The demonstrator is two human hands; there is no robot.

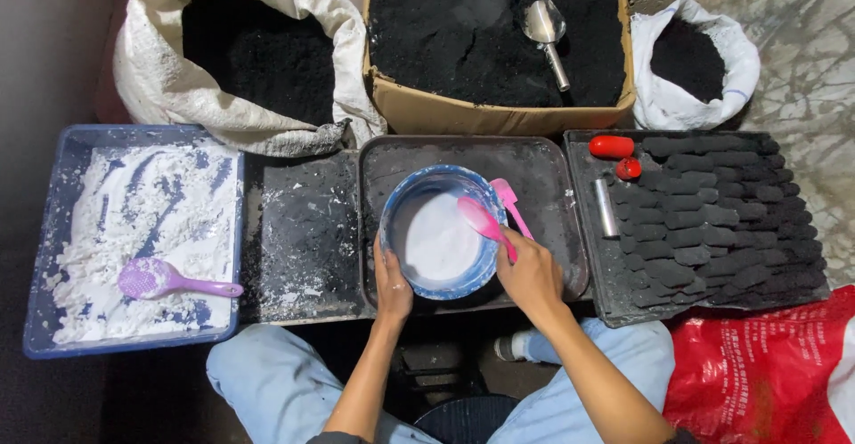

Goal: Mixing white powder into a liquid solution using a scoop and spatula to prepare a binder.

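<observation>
A round blue bowl (403, 203) holding white powder sits in a dark tray (543, 168) in front of me. My left hand (390, 285) grips the bowl's near left rim. My right hand (529, 275) holds a pink spoon (482, 219) whose head hangs over the powder at the bowl's right side. A second pink scoop (509, 196) lies on the tray just behind the bowl's right rim.
At left, a blue tray (53, 177) of white powder holds a purple scoop (158, 279). Behind stand a white sack (160, 79) and a cardboard box (481, 114) of black powder with a metal scoop (547, 30). At right, a tray (583, 221) holds black briquettes, two red pieces and a metal tube.
</observation>
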